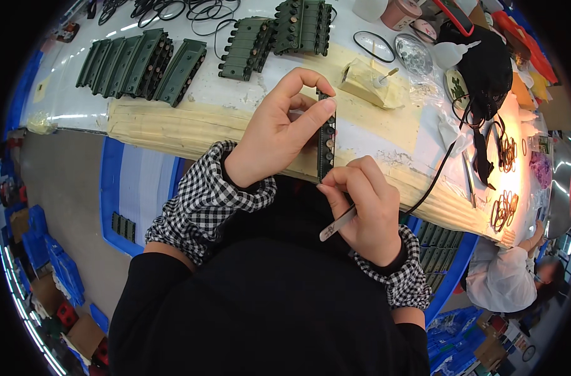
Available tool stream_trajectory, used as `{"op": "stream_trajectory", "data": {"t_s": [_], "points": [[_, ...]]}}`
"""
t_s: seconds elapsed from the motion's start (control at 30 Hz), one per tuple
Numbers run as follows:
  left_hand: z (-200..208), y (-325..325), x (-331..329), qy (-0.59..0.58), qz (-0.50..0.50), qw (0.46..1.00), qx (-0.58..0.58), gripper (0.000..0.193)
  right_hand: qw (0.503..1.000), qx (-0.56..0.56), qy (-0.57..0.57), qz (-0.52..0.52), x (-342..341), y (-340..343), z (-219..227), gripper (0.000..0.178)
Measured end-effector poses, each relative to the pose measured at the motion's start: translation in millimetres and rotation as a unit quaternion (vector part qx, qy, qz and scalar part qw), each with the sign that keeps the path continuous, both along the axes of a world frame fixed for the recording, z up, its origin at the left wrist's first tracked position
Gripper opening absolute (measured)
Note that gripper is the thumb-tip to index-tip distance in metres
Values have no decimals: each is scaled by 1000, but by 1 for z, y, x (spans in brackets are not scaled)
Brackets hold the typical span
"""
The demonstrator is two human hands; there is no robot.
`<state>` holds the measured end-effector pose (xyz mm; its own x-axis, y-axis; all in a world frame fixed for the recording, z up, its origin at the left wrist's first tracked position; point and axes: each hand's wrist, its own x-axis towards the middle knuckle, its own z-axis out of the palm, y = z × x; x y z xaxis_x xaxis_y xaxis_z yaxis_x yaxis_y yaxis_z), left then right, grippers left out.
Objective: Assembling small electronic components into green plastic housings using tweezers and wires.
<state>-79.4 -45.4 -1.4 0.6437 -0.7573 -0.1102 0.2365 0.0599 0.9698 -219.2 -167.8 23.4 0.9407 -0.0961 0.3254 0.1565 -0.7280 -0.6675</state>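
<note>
Shows a white desk (219,94) with a worn, yellowish covering (166,127) along its near edge. Has a grey floor (63,178) stretching away on the near left of the desk. Farther off on that side of the desk, has blue crates (63,269), cardboard boxes (85,338) and lines of bright white lights. Holds more blue crates to the near right of the desk. Glows warmly at the desk's right end.

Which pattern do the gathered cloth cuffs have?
The cuffs are black-and-white checked, clearest in the head view.
</note>
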Motion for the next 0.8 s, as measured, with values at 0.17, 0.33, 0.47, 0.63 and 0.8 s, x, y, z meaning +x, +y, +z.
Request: {"op": "stream_trajectory", "data": {"t_s": [0.17, 0.33, 0.47, 0.63, 0.8], "points": [[1, 1, 1, -1, -5, 1000, -1, 20, 992, -96, -74, -30, -9, 9, -9, 17], [-1, 0, 5, -2, -22, 1000, -16, 20, 979, -80, -174, -66, -10, 14, -15, 16], [0, 2, 3, 9, -15, 1000, -6, 21, 986, 39, -97, -127, -15, 14, -6, 15], [4, 1, -2, -5, -8, 1000, -21, 21, 935, 312, 110, -128, -13, 8, -6, 9], [9, 2, -10, -75, 20, 997, -9, 22, 865, 462, 170, -98, -8, 6, -7, 7]]}}
